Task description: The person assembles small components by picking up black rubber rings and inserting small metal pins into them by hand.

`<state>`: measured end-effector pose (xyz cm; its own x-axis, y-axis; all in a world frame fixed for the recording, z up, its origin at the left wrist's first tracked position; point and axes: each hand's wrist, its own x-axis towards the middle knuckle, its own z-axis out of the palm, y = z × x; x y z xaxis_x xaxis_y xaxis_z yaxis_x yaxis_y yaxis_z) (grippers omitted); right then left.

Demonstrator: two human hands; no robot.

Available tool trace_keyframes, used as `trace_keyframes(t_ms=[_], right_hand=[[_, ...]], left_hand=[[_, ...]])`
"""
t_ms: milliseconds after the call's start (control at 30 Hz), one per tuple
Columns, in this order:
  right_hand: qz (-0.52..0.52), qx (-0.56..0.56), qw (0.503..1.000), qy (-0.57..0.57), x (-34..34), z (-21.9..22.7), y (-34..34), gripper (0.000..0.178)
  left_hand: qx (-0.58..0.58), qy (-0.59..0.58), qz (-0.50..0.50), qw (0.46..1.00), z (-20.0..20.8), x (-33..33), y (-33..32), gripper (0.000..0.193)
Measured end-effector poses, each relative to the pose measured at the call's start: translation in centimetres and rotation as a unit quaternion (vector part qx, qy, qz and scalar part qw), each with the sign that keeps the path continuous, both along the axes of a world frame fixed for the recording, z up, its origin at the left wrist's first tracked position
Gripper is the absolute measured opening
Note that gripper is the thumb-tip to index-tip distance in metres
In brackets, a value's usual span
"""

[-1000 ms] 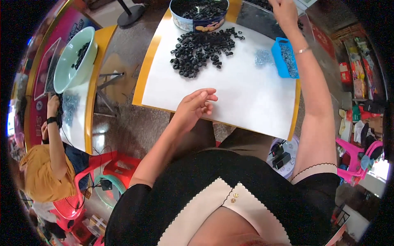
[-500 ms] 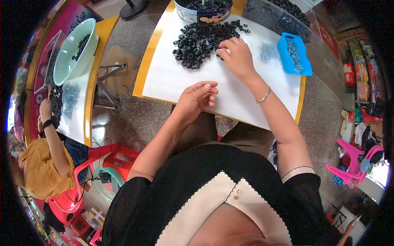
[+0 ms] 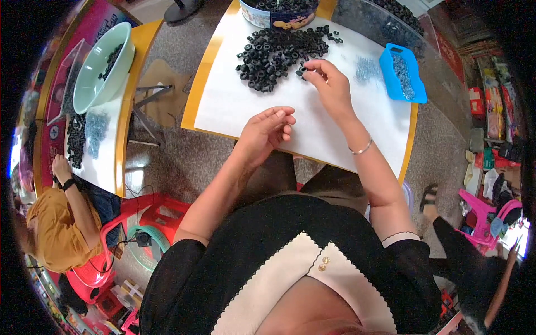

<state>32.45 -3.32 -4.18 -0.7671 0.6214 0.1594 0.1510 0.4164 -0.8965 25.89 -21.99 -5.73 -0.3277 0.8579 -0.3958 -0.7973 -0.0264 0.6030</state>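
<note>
Black rings lie in a loose heap on the white sheet that covers the yellow-edged table, toward its far side. The right hand reaches to the near right edge of that heap, its fingertips pinched together on one ring; a thin bracelet circles the wrist. The left hand rests near the table's front edge, well apart from the heap, with its fingers loosely curled and the palm turned inward; whether anything sits inside it cannot be told. Just beyond the heap stands a round tin filled with more dark pieces. To the right, a blue tray holds small grey parts, and a scatter of the same grey bits lies on the sheet between the tray and the right hand. Off to the left is a second table with a pale green bowl holding a few dark pieces, plus more dark and grey piles beside it. A person in an orange top sits at that table, one hand up at its edge. Red stools stand on the speckled floor between the two tables.
</note>
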Motion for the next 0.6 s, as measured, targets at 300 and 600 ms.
trace_keyframes(t_ms=[300,600], right_hand=[[0.116,-0.087,0.988,0.055,3.5,1.4,-5.6,0.017],[0.069,-0.045,0.994,0.074,4.3,1.6,-6.8,0.019]], left_hand=[[0.025,-0.005,0.047,0.999,0.3,-0.1,0.1,0.028],[0.073,-0.050,0.027,0.996,-0.1,-0.3,-0.1,0.029]])
